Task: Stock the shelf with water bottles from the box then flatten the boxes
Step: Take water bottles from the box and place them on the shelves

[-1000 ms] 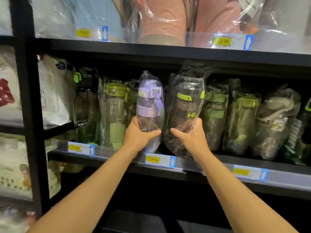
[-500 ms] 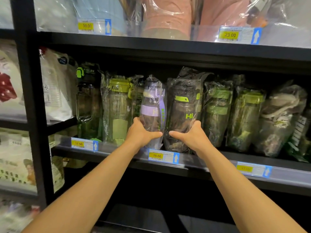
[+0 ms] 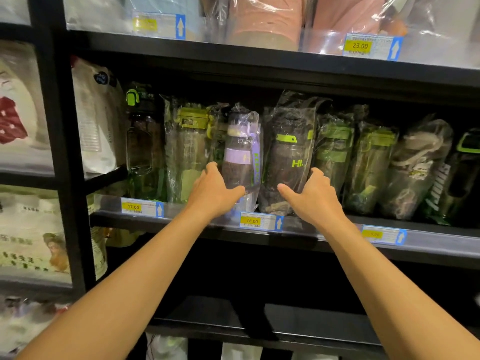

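A purple-lidded water bottle in clear wrap stands on the black middle shelf, and my left hand grips its lower part, thumb across the front. Right beside it stands a dark wrapped bottle with a green lid and "Hi" lettering. My right hand holds its base from the right side. Both bottles are upright in the row, behind the clear shelf lip. No box is in view.
More wrapped green-lidded bottles stand to the left and right of the pair. Price tags line the shelf lip. Pink wrapped goods fill the shelf above. White bags sit in the left bay behind a black upright.
Both hands pushed the two bottles down and back into the row, so they now stand on the shelf behind the lip. My thumbs have loosened slightly.
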`<move>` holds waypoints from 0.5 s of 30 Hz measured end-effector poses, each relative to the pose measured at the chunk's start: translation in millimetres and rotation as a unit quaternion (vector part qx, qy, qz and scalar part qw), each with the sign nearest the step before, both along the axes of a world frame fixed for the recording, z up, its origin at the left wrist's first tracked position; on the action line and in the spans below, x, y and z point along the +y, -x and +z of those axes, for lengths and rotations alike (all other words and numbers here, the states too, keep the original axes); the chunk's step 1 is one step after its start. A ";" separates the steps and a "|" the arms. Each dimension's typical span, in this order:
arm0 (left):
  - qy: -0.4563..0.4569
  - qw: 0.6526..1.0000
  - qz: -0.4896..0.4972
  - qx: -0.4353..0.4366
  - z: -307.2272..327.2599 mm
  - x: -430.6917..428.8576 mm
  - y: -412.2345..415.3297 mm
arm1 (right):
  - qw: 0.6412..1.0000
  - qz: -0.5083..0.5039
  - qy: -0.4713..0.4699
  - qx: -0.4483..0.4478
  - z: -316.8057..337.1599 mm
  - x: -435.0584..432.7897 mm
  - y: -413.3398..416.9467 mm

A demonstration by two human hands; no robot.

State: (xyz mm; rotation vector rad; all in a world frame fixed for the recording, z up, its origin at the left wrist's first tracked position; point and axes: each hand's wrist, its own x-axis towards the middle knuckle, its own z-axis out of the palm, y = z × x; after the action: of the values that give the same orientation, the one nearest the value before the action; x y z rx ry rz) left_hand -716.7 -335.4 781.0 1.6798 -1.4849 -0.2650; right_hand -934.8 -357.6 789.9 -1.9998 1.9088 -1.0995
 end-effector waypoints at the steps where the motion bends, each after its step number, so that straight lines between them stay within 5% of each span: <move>1: -0.002 1.000 0.000 -0.029 0.6 7.8 -3.9 | 0.999 -0.020 0.001 0.044 -1.2 9.5 -4.0; 9: -0.045 0.956 -0.016 -0.288 -16.0 89.5 -57.0 | 0.954 -0.084 0.031 0.285 -33.5 100.5 -60.0; 15: -0.041 0.935 -0.013 -0.352 -54.9 142.8 -89.0 | 0.929 -0.083 0.009 0.361 -75.9 167.8 -111.4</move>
State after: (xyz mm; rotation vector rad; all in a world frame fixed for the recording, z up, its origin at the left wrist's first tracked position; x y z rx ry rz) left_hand -627.7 -192.6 726.0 1.9304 -2.0288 0.3083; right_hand -823.4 -189.8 714.0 -2.5230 2.4255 -0.4062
